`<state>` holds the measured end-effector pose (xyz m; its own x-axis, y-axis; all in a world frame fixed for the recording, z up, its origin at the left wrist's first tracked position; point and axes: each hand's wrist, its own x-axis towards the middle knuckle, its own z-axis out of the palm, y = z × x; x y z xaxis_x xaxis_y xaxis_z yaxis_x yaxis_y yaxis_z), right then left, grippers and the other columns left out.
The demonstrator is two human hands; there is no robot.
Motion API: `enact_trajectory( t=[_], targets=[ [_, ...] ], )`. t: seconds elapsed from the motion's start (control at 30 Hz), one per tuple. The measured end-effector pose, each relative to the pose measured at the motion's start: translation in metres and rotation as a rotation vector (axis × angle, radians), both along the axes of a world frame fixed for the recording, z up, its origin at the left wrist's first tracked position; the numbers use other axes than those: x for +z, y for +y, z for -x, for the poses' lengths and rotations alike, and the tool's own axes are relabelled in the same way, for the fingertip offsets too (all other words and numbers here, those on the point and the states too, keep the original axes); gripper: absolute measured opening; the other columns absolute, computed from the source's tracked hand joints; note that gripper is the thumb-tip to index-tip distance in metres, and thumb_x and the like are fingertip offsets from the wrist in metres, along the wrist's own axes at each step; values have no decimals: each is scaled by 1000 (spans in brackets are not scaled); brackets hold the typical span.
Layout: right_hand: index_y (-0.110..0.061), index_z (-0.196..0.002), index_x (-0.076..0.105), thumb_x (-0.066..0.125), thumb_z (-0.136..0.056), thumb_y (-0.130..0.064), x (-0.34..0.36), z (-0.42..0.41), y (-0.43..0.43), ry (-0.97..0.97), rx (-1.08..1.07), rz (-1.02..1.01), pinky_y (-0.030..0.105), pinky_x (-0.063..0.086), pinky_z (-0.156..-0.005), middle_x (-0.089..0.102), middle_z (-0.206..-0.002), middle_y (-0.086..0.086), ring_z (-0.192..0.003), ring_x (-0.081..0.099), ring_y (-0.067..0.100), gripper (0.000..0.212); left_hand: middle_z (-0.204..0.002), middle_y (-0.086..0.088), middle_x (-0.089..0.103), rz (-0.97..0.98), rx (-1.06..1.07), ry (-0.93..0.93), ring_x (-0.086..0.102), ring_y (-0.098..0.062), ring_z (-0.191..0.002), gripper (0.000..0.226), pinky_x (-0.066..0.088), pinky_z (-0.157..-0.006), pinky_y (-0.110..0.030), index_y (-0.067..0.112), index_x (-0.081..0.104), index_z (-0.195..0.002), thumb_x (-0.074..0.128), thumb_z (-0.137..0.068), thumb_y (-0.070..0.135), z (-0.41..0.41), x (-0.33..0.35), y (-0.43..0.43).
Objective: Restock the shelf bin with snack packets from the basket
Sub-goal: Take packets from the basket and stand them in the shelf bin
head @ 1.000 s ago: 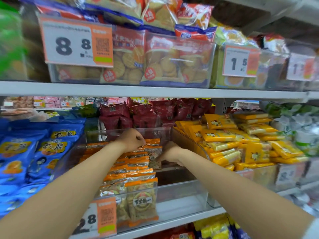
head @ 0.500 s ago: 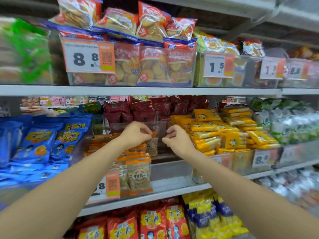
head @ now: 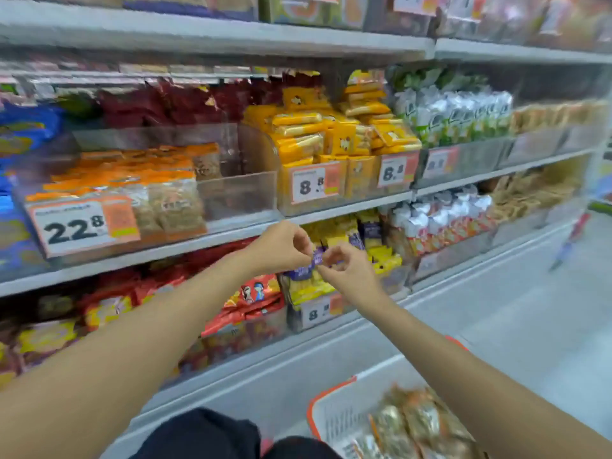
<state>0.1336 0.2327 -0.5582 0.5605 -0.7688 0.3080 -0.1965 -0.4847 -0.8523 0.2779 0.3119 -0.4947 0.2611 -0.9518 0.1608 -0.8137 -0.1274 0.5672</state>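
Both hands have been drawn out of the bin (head: 238, 193), centre left. The left hand (head: 281, 248) and right hand (head: 349, 274) are curled fingertip to fingertip mid-frame; whether anything is pinched cannot be told. Packets (head: 410, 422) lie in the basket (head: 328, 395), lower right, which could be tipped by a blind reach.

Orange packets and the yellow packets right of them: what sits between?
Head view: between orange packets and yellow packets lies only a bare stretch of the clear bin, then its curved side wall.
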Motion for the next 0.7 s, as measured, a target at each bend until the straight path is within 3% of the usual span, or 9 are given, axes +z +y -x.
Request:
enact_trajectory(
  t=[0.1,0.23,0.33,0.4,0.5,0.63,0.7],
  targets=[
    [-27,-69,55,75,-75,-4,-57,39,-3,36,-68,-74,37,51,-66,64,-75,0,-67,60,18,31,-63,0,65,-138,-66,89,54,-1,-49,22,47,-55,-23,24,64,-64,72,-74,5,35,-61,-16],
    [-17,-83,63,72,-75,-7,-135,89,-4,109,-117,-163,30,49,-72,63,-75,-4,-70,62,18,15,-57,-2,60,-273,-102,268,50,-1,-43,18,41,-48,-20,13,67,-71,68,-80,-3,84,-144,-35],
    [-23,-79,57,71,-76,0,-192,127,-7,184,-168,-290,29,48,-67,65,-77,4,-67,60,17,26,-64,-10,61,-378,-81,399,54,-11,-55,14,45,-53,-22,10,66,-74,68,-81,-2,119,-202,-47],
    [-19,-79,59,71,-75,0,-225,151,-7,233,-216,-378,32,50,-70,62,-73,1,-69,59,17,23,-72,-13,62,-438,-53,492,57,-15,-63,8,48,-57,-23,8,68,-80,68,-82,1,140,-235,-52],
    [-10,-83,61,72,-76,-1,-273,187,-8,331,-272,-472,27,45,-67,58,-71,-3,-66,55,12,16,-74,-10,63,-520,7,647,58,-13,-65,5,51,-64,-23,8,68,-83,69,-84,4,165,-282,-53],
    [-5,-97,62,71,-83,-9,-328,223,-11,500,-316,-584,29,45,-64,58,-79,6,-73,55,19,18,-83,-13,66,-624,78,751,61,-15,-68,7,52,-60,-20,3,70,-91,70,-85,5,181,-336,-49],
    [2,-99,62,70,-84,-9,-352,230,-11,603,-338,-649,34,47,-65,56,-83,19,-74,52,20,21,-92,-16,69,-661,109,776,64,-17,-73,13,54,-63,-21,1,71,-96,71,-85,6,180,-357,-49]
  ],
)
